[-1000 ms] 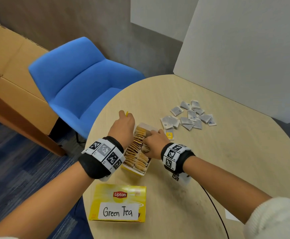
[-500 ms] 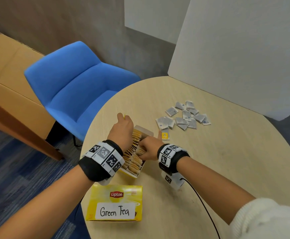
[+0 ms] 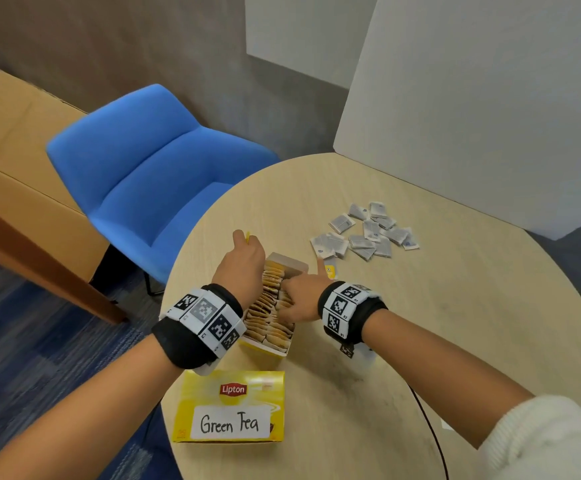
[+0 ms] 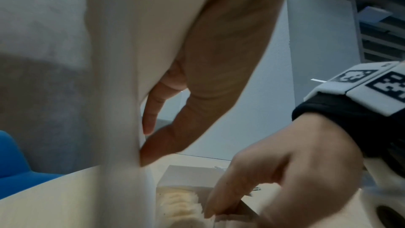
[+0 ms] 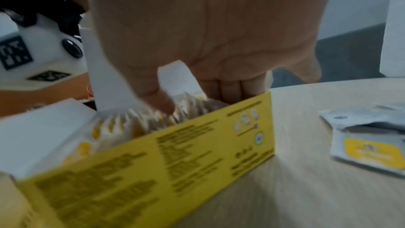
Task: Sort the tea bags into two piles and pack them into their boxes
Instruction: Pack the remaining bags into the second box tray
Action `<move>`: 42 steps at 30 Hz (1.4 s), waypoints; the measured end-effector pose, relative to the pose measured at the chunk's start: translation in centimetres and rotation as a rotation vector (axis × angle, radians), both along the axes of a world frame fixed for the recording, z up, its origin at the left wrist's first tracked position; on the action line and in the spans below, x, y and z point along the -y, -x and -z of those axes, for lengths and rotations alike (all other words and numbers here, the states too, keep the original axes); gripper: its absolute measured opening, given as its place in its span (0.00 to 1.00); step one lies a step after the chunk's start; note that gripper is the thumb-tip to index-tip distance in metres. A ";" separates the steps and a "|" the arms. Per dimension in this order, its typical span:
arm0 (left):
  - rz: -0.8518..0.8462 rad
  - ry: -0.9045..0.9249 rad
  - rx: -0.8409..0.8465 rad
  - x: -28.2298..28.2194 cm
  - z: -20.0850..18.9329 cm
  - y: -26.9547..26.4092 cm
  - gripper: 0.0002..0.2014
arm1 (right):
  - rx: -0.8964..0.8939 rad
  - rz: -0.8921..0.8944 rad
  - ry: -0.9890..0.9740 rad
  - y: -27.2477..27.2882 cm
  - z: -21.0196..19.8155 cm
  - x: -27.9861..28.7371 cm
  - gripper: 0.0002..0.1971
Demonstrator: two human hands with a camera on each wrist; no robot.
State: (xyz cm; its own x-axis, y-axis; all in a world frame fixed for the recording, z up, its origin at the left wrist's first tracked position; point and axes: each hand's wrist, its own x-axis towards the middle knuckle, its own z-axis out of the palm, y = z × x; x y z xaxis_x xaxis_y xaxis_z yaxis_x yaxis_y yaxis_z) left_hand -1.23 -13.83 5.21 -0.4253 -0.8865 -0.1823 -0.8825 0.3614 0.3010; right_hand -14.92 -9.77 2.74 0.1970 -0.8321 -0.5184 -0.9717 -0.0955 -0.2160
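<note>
likely the right hand (image 3: 297, 299), fingers pressing the packed tea bags (image 3: 268, 317) in frame centre, buckles them while the left hand (image 3: 244, 263) pinches the open box (image 3: 284, 346) flap.

head: above, looking down; wrists: close, low; shared: open box (image 3: 284, 268)

My hands crowded the open tea box (image 3: 284, 268) near the table's (image 3: 455, 323) left edge; grey tea bags (image 3: 368, 232) lay toward the far edge, bare tabletop spread rightward.
</note>
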 end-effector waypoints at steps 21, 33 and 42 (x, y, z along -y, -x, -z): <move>-0.006 -0.004 -0.005 0.0 0.0 -0.1 0.15 | 0.222 0.211 0.237 0.3 1.6 0.0 0.14; -0.011 -0.004 -0.030 0.0 0.2 -0.2 0.15 | 0.120 0.255 0.169 -0.5 0.9 0.3 0.12; -0.028 -0.013 -0.033 0.0 0.1 -0.1 0.15 | -0.034 0.142 0.042 -1.5 1.6 -0.8 0.11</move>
State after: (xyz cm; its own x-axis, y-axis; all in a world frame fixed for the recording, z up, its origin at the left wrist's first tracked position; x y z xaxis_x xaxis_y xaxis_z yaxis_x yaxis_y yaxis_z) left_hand -1.11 -13.86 5.09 -0.4065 -0.8956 -0.1806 -0.8817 0.3327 0.3344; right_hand -13.45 -8.97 1.09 0.0587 -0.8713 -0.4871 -0.9828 0.0351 -0.1813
